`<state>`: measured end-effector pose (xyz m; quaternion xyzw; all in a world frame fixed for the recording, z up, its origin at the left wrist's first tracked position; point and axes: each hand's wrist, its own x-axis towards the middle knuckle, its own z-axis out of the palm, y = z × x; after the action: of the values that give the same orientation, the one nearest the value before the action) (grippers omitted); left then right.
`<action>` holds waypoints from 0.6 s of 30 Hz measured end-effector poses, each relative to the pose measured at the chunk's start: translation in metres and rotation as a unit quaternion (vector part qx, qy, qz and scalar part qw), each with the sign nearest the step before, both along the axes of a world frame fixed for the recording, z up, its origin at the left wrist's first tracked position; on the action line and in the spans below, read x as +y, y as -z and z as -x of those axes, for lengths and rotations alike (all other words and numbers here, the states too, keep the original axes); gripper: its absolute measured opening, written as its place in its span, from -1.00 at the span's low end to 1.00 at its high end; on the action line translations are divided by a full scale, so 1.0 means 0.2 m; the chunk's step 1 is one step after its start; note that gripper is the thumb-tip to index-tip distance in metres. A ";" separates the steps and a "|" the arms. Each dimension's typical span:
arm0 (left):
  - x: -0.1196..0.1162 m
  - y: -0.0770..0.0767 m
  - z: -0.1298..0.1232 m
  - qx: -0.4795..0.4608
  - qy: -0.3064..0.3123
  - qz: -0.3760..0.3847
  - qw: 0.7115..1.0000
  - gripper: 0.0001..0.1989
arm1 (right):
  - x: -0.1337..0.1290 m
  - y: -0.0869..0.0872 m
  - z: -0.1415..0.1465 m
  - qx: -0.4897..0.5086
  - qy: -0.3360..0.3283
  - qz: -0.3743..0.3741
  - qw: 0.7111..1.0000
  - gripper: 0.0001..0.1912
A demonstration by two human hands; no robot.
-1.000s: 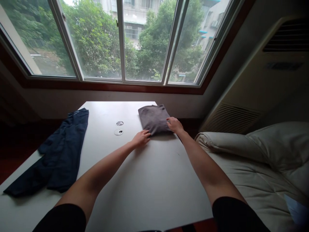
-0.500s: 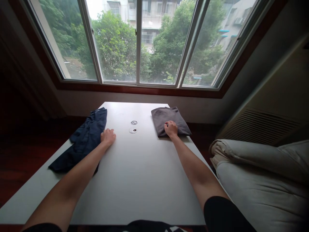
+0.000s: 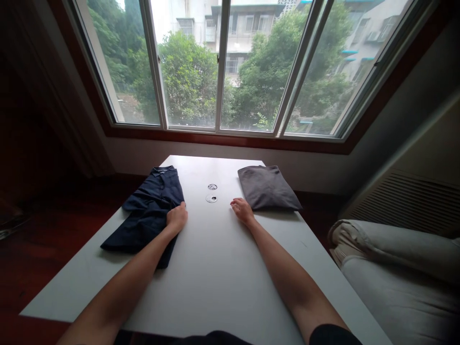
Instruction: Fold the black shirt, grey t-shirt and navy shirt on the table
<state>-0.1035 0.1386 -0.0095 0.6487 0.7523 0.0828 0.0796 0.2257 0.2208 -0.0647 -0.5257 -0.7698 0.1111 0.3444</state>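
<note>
The white table [image 3: 215, 282] fills most of the space in front of me. Navy trousers [image 3: 153, 196] lie along its left edge, waistband near the far left corner, legs splayed towards the near edge. A folded grey garment [image 3: 268, 187] sits by the far right corner, one side reaching the right edge.

The left hand [image 3: 177, 218] is on the inner side of the trousers, its fingers curled against the cloth. The right hand [image 3: 242, 211] hovers near the grey garment's near left corner, fingers loosely bent and holding nothing. Between the garments are two round cable grommets [image 3: 212, 187].

To shift the trousers cleanly, I'd take them at two places, waistband and leg, and draw them level so the legs don't twist.

The left fingertips are hidden, so I can't tell whether they pinch fabric. The left forearm covers part of one leg, and the grey garment's inner layers can't be made out.
</note>
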 end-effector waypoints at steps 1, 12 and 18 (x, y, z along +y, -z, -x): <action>-0.04 0.01 -0.08 -0.009 0.015 -0.002 1.000 -0.61 | 0.00 0.00 -0.01 0.000 -0.004 0.003 1.000 -0.81; -0.53 -0.23 -0.69 -0.436 0.538 0.407 0.595 -0.48 | -0.10 -0.10 0.03 0.014 -0.023 -0.022 0.999 -0.81; -0.09 -0.16 -0.33 -0.443 0.219 0.052 0.868 -0.73 | -0.21 -0.17 0.17 -0.079 0.002 0.008 0.997 -0.73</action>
<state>-0.0373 0.1199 0.0224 0.6871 0.4796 0.3026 0.4542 0.1909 0.1786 -0.0310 -0.5371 -0.7926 0.0752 0.2786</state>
